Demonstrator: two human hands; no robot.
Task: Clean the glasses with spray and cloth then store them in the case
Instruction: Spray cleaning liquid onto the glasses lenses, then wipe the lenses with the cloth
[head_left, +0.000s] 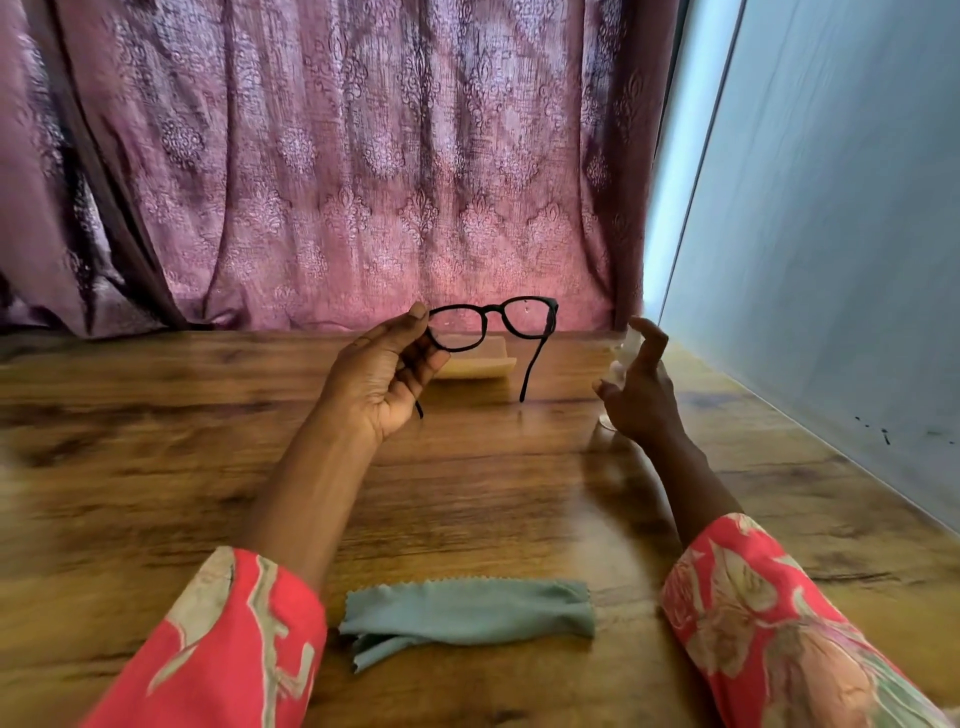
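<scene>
Up near the middle of the frame, the left hand (384, 374) has its grip pinched on one end of the black glasses (491, 325), lifted off the wooden surface (156, 467) with both temples hanging down. Right of centre, the right hand (641, 387) curls around a small clear spray bottle (631, 343), blurred and mostly hidden. Behind the glasses lies a tan case (485, 366). Low in the frame's middle, a folded grey-green cloth (467, 613) rests between patterned red sleeves (769, 618).

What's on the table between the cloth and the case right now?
Head view: only bare wooden table between the cloth and the case; the forearms cross above it.
</scene>
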